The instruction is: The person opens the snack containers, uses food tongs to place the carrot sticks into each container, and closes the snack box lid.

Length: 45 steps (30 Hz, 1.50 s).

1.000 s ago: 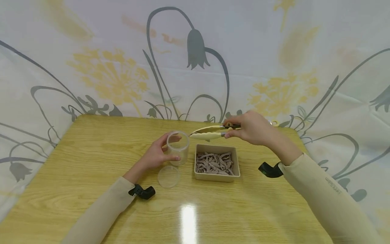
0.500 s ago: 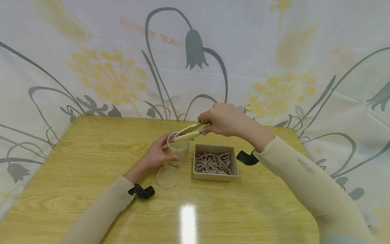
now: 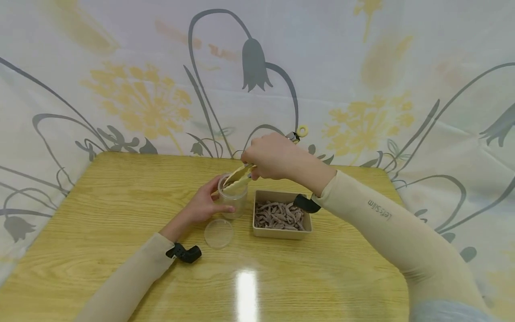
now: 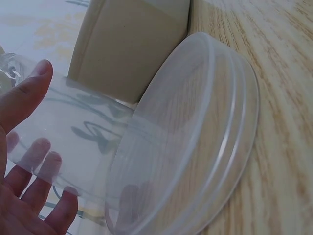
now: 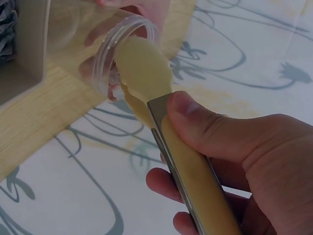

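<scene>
My left hand (image 3: 203, 203) grips a clear plastic jar (image 3: 235, 206) by its side, thumb in front and fingers behind. The jar stands upright on the table. With my right hand (image 3: 271, 156) I hold yellow-tipped tongs (image 3: 238, 178) whose heads dip into the jar's mouth. In the right wrist view the tongs' pale yellow head (image 5: 142, 66) sits inside the rim, with a bit of greyish stuff showing between the heads. Right of the jar is a beige rectangular box (image 3: 277, 233) holding many greyish-brown strips (image 3: 279, 215).
A round clear lid (image 3: 219, 233) lies on the wooden table (image 3: 169, 286) in front of the jar. Behind the table hangs a white cloth (image 3: 161, 40) with flower prints. Black wrist cameras stick out from both sleeves; the right one overlaps the box's corner.
My right hand has moved left with the tongs, from above the box's back edge to over the jar, and their heads have gone down into its mouth. The left hand keeps its grip.
</scene>
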Each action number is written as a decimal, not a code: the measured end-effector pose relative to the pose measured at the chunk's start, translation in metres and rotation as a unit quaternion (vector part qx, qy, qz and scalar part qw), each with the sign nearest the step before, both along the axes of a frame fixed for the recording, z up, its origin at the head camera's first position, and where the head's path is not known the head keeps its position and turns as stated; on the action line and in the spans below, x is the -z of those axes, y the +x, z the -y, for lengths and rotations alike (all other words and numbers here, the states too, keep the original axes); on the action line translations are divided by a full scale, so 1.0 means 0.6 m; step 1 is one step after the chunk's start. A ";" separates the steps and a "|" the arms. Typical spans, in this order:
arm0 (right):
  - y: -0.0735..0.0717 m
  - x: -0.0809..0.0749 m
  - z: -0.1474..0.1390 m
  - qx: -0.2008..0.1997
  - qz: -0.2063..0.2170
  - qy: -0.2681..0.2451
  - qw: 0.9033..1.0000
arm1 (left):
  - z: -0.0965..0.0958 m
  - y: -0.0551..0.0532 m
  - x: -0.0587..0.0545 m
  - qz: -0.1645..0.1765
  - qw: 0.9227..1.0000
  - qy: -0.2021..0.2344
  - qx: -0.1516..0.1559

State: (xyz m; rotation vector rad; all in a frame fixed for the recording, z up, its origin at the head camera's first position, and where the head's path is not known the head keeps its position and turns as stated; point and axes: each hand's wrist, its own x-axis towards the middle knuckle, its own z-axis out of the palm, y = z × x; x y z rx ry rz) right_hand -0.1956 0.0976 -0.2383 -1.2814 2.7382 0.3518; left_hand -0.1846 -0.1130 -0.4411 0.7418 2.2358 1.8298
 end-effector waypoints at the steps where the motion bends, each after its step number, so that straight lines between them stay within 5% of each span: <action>1: -0.001 0.000 0.001 0.002 -0.001 0.003 1.000 | 0.001 0.000 0.001 0.000 1.000 0.000 0.000; 12: 0.004 -0.014 -0.011 0.039 0.017 0.008 0.999 | 0.006 0.002 0.008 -0.008 1.000 -0.003 0.000; 23: -0.008 -0.023 -0.094 0.084 0.048 -0.069 0.993 | 0.003 -0.001 0.010 -0.013 1.000 -0.004 0.004; 37: -0.002 0.023 -0.210 0.151 0.105 -0.097 0.978 | 0.003 -0.004 0.010 -0.020 1.000 0.003 0.009; 45: 0.016 0.056 -0.241 0.147 0.120 -0.130 0.973 | 0.006 -0.003 0.008 -0.021 1.000 -0.007 0.008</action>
